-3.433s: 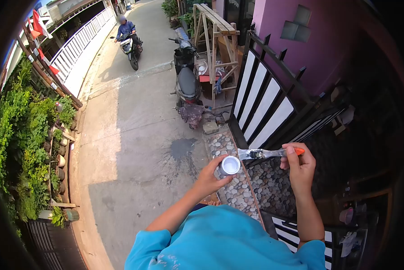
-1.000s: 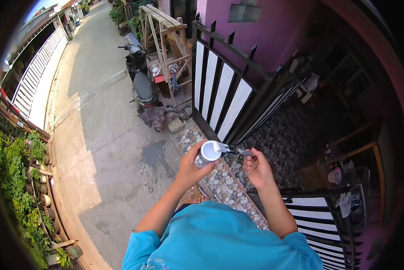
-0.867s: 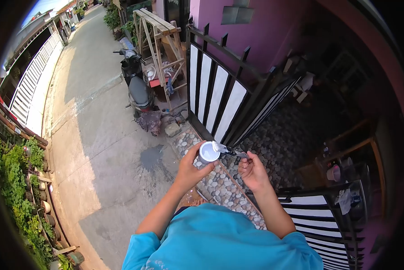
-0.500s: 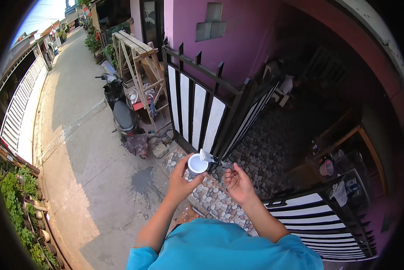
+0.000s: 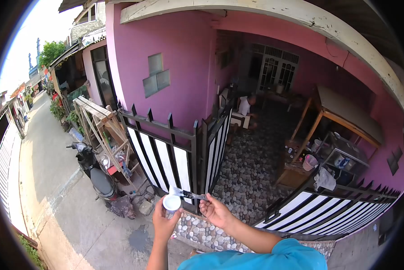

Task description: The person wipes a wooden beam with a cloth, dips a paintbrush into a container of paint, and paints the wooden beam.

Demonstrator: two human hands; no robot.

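My left hand (image 5: pixel 164 221) is wrapped round a small cup of white paint (image 5: pixel 171 203), held upright with its mouth facing me. In my right hand (image 5: pixel 216 210) is a paintbrush (image 5: pixel 190 195), gripped by its handle and pointing left. White paint coats the bristles, which are just above the cup's far rim; whether they touch it I cannot tell. Right behind both hands stands a black metal gate (image 5: pixel 166 153) with white panels and spiked tops.
A parked motor scooter (image 5: pixel 100 180) and a wooden trestle (image 5: pixel 105 121) stand at the left by the lane. A second gate panel (image 5: pixel 319 213) lies to the right. Inside the pebbled porch (image 5: pixel 247 171), a person (image 5: pixel 244 105) sits near a wooden table (image 5: pixel 345 112).
My view has tilted up and swung to the right, bringing more of the porch into sight. The cup and paintbrush stay in my hands, lower and further left in view.
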